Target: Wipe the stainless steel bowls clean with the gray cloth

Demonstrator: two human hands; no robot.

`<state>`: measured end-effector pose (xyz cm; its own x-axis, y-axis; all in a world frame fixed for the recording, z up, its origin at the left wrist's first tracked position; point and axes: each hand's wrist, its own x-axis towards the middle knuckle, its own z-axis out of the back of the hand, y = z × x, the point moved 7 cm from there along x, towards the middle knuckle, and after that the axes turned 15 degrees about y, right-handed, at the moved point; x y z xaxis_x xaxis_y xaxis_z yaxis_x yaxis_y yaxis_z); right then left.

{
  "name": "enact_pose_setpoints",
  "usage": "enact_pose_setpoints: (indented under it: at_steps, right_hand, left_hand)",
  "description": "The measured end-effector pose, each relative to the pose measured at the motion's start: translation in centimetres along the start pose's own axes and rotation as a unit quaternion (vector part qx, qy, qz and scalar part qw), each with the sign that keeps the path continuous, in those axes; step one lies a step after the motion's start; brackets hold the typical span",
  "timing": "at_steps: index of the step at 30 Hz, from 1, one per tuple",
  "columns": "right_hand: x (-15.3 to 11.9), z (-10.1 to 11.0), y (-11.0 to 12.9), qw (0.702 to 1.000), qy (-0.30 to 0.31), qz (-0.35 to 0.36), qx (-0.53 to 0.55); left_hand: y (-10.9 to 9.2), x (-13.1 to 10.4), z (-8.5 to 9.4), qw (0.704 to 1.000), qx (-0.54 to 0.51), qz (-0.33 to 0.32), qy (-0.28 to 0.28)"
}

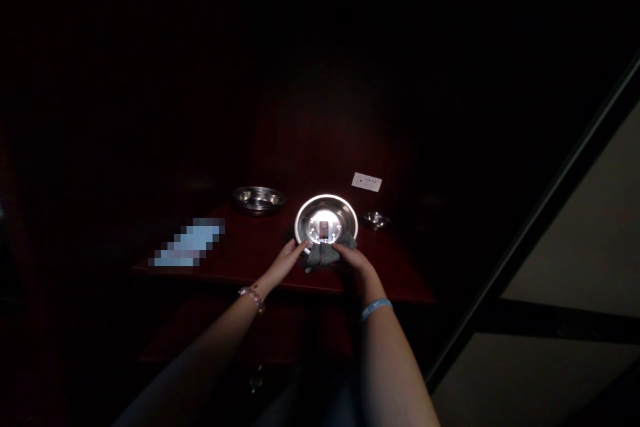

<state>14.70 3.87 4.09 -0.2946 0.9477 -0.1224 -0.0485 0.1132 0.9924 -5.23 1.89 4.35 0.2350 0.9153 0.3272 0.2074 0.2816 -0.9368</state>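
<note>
A shiny steel bowl is held tilted with its inside facing me, near the front of the dark red shelf. My left hand is closed on the bowl's lower left edge, thumb on the rim. A grey cloth lies folded over the bowl's lower right rim. My right hand grips that cloth against the bowl, thumb on top; the fingers underneath are hidden. Inside the bowl there is a small dark patch with red marks, and I cannot tell whether it is a label or a reflection.
A wider steel dish sits at the back left of the shelf, and a small steel bowl to the right. A white card is behind it. A pixelated pale blue patch covers something at left. The surroundings are very dark.
</note>
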Motion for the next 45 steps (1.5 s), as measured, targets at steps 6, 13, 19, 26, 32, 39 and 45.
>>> enact_pose_setpoints:
  at_steps: [6,13,19,26,32,39,45]
  right_hand:
    - [-0.9,-0.3,0.4,0.999,-0.015,-0.020,0.028]
    - [-1.2,-0.4,0.8,1.000,-0.009,-0.018,0.015]
    - [-1.7,-0.5,1.2,1.000,-0.004,-0.012,0.007]
    - [-1.5,-0.2,1.1,1.000,-0.015,-0.011,0.004]
    - [-1.3,-0.5,0.7,0.999,-0.007,-0.020,0.026]
    - [-1.7,-1.0,0.9,0.999,-0.005,-0.035,0.029]
    - [-2.2,-1.2,1.2,0.999,-0.014,-0.040,0.016]
  left_hand:
    - [-0.4,-0.2,-0.2,1.000,0.004,0.003,-0.004]
    - [-0.8,-0.5,-0.3,1.000,0.003,0.009,-0.007]
    - [-0.7,-0.5,-0.5,1.000,0.007,0.013,0.004]
    - [-0.2,0.2,0.0,1.000,0.020,-0.017,0.001]
    - [0.1,0.2,0.2,1.000,0.016,-0.015,-0.005]
    - [0.4,0.3,0.4,1.000,0.005,-0.014,-0.010]
    - [1.2,0.5,0.8,1.000,-0.007,-0.004,-0.029]
